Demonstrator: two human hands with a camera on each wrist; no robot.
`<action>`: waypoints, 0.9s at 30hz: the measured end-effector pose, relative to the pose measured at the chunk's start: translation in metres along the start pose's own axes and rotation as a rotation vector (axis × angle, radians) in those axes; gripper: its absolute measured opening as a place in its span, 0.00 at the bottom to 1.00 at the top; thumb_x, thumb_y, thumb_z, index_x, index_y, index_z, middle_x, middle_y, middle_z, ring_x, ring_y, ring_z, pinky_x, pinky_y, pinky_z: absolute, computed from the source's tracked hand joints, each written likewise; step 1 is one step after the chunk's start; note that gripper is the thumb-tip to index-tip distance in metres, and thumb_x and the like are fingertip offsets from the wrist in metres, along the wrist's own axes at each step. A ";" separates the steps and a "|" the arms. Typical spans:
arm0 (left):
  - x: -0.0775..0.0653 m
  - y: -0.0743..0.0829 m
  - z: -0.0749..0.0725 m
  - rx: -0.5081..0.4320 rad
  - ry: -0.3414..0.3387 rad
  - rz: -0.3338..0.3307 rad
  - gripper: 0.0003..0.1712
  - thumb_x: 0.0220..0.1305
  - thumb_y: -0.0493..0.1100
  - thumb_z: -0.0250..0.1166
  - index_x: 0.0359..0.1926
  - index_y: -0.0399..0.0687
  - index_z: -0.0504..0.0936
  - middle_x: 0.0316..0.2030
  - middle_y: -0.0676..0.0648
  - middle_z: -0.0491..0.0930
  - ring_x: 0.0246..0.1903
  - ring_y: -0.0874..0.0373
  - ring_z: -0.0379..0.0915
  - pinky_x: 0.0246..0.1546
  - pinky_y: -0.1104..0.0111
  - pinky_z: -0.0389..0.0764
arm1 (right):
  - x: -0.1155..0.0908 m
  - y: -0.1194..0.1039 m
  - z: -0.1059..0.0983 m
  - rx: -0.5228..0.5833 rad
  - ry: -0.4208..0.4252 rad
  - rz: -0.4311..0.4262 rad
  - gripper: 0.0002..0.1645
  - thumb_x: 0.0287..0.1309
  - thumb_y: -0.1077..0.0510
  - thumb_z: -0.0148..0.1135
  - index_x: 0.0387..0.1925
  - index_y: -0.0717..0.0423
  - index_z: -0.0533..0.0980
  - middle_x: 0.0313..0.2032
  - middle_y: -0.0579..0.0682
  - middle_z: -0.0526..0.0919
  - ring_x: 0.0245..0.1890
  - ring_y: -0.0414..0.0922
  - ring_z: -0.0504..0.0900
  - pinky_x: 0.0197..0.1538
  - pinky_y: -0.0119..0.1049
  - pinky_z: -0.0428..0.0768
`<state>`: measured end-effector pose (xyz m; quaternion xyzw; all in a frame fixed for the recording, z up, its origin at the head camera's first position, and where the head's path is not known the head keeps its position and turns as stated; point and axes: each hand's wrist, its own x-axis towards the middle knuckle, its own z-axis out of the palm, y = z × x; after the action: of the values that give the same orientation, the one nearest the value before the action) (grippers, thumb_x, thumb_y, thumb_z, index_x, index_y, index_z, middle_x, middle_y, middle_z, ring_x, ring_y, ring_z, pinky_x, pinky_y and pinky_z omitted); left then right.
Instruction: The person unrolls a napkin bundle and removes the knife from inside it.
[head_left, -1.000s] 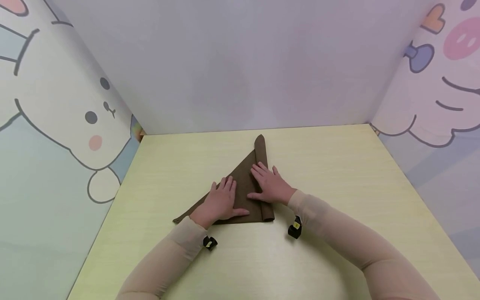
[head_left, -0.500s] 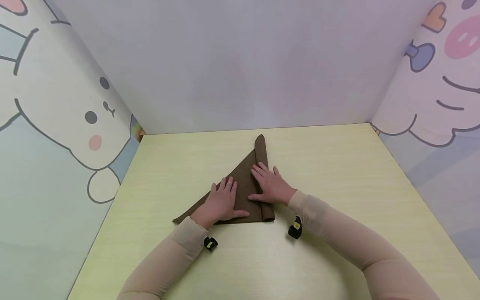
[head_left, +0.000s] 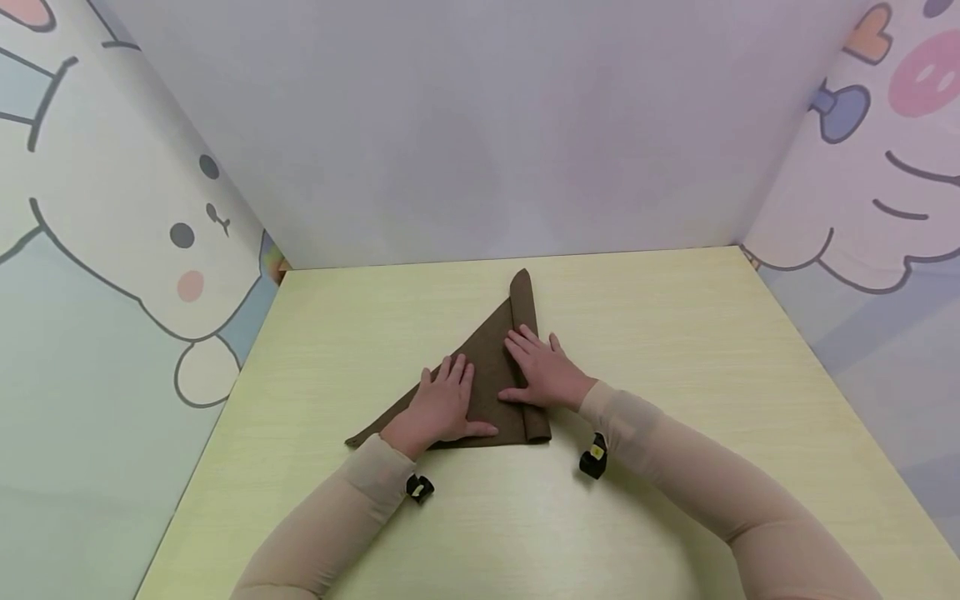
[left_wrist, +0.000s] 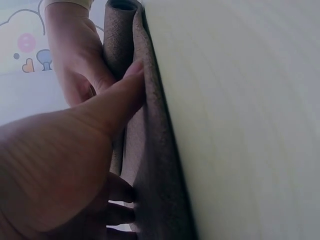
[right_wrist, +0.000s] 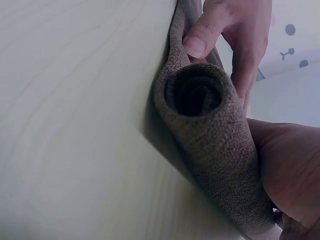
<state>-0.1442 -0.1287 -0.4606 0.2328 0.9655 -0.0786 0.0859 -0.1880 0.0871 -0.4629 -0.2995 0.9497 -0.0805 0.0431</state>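
Observation:
A brown cloth, folded into a triangle, lies on the table with its right edge rolled into a tube. My left hand rests on the flat part with its fingers spread and its thumb near the front edge. My right hand lies across the roll, its fingertips and thumb reaching onto the flat cloth left of it. In the right wrist view the roll's open end shows several spiral layers. The left wrist view shows the left thumb on the cloth by its folded edge.
The pale wood-grain table extends to both sides of the cloth. A plain wall stands behind it, and walls with cartoon prints flank it. A small black camera hangs under the right wrist, another under the left.
The right hand and the roll have shifted very slightly to the right. The left hand stays almost in the same place.

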 end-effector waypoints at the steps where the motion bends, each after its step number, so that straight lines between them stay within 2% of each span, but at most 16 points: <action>1: 0.000 0.000 0.000 -0.001 0.001 -0.001 0.69 0.46 0.87 0.46 0.74 0.39 0.54 0.73 0.37 0.50 0.71 0.41 0.46 0.60 0.42 0.60 | 0.000 0.000 0.000 0.000 0.002 -0.001 0.58 0.54 0.26 0.57 0.73 0.60 0.54 0.73 0.55 0.53 0.74 0.53 0.43 0.65 0.66 0.49; 27: -0.003 -0.004 -0.001 0.002 -0.018 -0.013 0.69 0.45 0.87 0.48 0.74 0.40 0.53 0.73 0.37 0.50 0.71 0.43 0.47 0.62 0.44 0.58 | -0.006 0.010 0.001 0.048 -0.020 0.010 0.56 0.56 0.28 0.57 0.73 0.59 0.53 0.74 0.54 0.50 0.74 0.53 0.43 0.65 0.66 0.49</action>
<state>-0.1436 -0.1338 -0.4585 0.2261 0.9661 -0.0823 0.0937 -0.1886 0.0982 -0.4654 -0.2944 0.9485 -0.0999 0.0601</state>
